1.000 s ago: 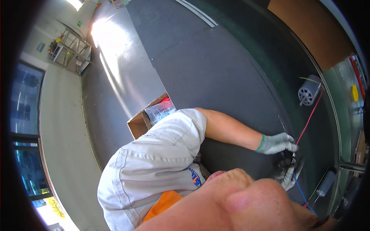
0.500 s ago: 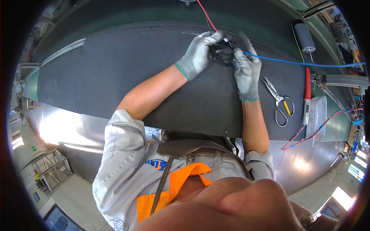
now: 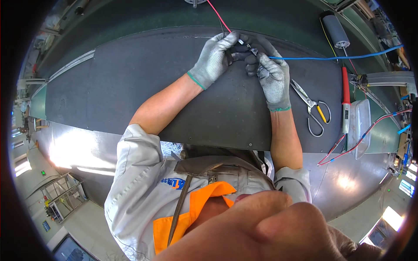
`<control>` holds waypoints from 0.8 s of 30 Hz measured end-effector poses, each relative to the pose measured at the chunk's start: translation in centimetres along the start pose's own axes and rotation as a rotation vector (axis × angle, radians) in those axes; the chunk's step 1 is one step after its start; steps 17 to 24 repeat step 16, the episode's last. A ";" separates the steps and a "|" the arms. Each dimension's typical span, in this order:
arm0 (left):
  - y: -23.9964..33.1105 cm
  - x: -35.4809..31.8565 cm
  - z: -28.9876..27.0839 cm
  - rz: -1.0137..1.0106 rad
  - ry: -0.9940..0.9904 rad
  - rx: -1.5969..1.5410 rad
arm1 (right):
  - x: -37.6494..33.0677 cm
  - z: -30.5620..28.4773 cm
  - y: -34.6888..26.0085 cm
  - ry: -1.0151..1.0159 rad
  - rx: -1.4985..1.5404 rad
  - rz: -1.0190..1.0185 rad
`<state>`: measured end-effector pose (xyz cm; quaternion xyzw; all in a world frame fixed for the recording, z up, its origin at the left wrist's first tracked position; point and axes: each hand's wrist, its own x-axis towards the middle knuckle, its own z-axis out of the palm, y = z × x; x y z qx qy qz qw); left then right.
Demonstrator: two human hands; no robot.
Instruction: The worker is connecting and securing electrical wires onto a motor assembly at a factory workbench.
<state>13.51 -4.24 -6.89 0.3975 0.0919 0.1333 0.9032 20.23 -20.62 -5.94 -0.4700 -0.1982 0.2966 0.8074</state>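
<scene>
Pinching a small dark part (image 3: 246, 47) at the tabletop's (image 3: 130, 87) far edge, left hand (image 3: 214, 58) and right hand (image 3: 272, 74) both close their grip on it; it possibly joins the red wire (image 3: 220, 17) and blue wire (image 3: 322, 57). Steady fingertip support seems advisable. Scissors (image 3: 313, 108) and a red-handled tool (image 3: 345, 102) lie rightward, clear.

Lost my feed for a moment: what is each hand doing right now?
Left hand: fingers closed on the red wire.
Right hand: fingers closed on the end of the blue wire.
</scene>
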 end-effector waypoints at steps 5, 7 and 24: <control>0.2 0.0 0.0 -0.017 -0.023 0.077 | 0.5 0.5 0.0 -0.023 -0.004 0.006; 0.0 0.2 -0.5 -0.052 -0.079 -0.032 | 0.7 0.8 0.2 -0.025 -0.027 0.014; 0.8 -0.3 0.1 -0.079 -0.141 -0.008 | 0.6 -0.2 0.4 -0.047 -0.007 0.022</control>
